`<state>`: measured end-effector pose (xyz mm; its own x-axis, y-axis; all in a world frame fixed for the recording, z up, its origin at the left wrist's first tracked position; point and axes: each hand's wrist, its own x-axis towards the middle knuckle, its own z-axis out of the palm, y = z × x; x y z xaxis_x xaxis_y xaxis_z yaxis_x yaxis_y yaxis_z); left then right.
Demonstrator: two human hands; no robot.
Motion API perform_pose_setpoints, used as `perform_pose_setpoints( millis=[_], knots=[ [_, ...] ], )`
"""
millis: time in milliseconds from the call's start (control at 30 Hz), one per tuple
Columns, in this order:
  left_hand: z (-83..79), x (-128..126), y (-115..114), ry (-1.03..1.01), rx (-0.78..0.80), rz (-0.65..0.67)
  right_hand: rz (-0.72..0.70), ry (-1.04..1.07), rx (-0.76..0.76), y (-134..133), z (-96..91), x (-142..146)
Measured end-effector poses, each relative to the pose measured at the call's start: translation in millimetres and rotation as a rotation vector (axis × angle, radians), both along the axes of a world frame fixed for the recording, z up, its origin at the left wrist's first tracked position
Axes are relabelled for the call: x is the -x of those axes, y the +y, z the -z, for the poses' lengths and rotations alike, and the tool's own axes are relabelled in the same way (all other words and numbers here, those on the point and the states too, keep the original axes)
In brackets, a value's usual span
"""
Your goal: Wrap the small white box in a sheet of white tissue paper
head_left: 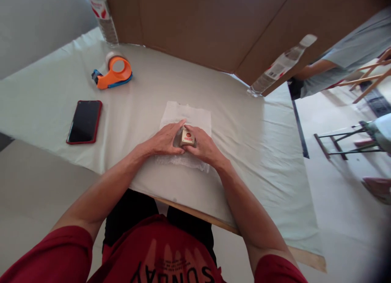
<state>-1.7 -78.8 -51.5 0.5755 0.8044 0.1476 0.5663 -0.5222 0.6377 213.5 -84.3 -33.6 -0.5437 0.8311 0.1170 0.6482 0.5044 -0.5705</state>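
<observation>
A small cream box (187, 137) with a red mark on its top face is between my two hands, low over the table. My right hand (204, 145) grips it from the right, with a finger at its far edge and the thumb at its near edge. From the left, my left hand (167, 140) curves round it, the thumb by the near side and a finger reaching past the far side. Beneath lies a whitish sheet of bubble wrap (195, 115), partly covered by my hands. The box's lower part is hidden.
On the left are a black phone (84, 122) with a red edge and an orange tape dispenser (117, 73). Two plastic bottles (105, 20) (281, 67) stand against a tall cardboard panel (189, 26) on the cloth-covered table (259, 161). Another person's arm (317, 69) shows beyond, right.
</observation>
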Motion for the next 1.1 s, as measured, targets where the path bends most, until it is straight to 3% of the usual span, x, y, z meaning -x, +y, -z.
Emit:
perform_pose_setpoints(
  millis=[200,467,1100],
  knots=[
    [-5.3,3.0,1.0,-0.001,0.028,0.029,0.090,0.145,0.090,-3.0,7.5,-11.5],
    [-11.9,10.1,1.4,-0.006,0.075,0.037,0.135,0.234,0.088,-3.6,19.8,-7.5],
    [-4.4,4.0,4.2,-0.119,0.017,-0.004,0.155,0.299,0.053,-0.7,29.5,-7.0]
  ],
)
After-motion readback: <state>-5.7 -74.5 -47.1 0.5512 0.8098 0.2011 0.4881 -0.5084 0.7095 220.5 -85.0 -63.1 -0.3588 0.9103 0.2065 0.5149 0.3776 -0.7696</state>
